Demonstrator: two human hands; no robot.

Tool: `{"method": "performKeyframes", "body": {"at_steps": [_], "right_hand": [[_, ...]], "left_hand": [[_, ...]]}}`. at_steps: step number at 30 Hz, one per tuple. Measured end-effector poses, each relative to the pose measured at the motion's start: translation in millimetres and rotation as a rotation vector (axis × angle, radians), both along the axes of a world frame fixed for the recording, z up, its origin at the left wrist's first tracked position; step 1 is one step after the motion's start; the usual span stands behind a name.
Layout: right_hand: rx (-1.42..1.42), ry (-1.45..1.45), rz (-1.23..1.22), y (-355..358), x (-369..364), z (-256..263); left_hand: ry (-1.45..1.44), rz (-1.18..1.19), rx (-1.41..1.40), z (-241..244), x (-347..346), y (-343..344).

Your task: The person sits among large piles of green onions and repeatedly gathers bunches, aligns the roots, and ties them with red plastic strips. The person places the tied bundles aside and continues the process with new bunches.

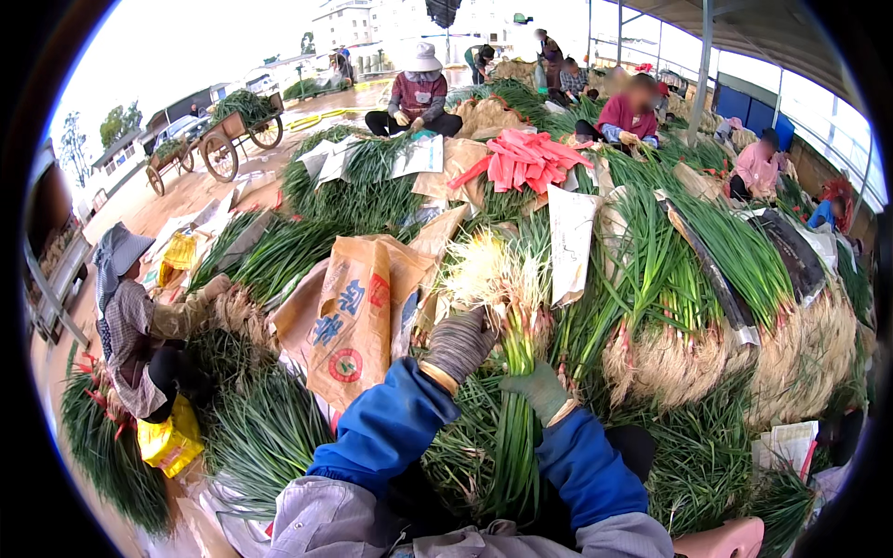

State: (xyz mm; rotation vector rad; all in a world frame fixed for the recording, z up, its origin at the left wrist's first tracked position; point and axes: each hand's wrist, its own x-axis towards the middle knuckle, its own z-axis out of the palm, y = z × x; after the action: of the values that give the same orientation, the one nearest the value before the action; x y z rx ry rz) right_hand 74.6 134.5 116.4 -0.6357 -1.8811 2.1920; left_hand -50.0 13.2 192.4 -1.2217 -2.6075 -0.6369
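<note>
My right hand (537,390), in a green work glove, is closed around the green leaves of a bunch of scallions (518,342) just below their pale stems. The bunch stands roots up, its leaves hanging down towards my lap. My left hand (462,343), in a grey striped glove, is at the left side of the stems, near the roots; whether its fingers grip any is hard to tell. Whitish roots (481,268) fan out above my left hand. Brown printed paper sacks (349,314) lie to the left, and a white paper sheet (571,244) lies beyond, to the right.
Rows of scallions with long roots (670,363) lie to the right. Loose green leaves (698,446) cover the ground around me. Red plastic strips (523,160) lie on the heap ahead. A person in a sun hat (132,314) sits at left; several people work beyond. Carts (230,132) stand far left.
</note>
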Motion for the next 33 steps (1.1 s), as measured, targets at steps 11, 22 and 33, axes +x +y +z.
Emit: {"method": "performKeyframes", "body": {"at_steps": [11, 22, 33], "right_hand": [[-0.177, -0.011, 0.086, 23.2, 13.0, -8.5], [-0.168, -0.036, 0.163, 1.5, 5.0, -11.8], [-0.121, -0.007, 0.147, -8.4, 0.6, -19.0]], "left_hand": [[-0.444, -0.185, 0.734, 24.4, -41.5, 8.1], [-0.593, 0.118, 0.835, -24.6, -85.9, 12.9], [-0.111, -0.114, 0.089, -17.5, -18.9, 7.0]]}}
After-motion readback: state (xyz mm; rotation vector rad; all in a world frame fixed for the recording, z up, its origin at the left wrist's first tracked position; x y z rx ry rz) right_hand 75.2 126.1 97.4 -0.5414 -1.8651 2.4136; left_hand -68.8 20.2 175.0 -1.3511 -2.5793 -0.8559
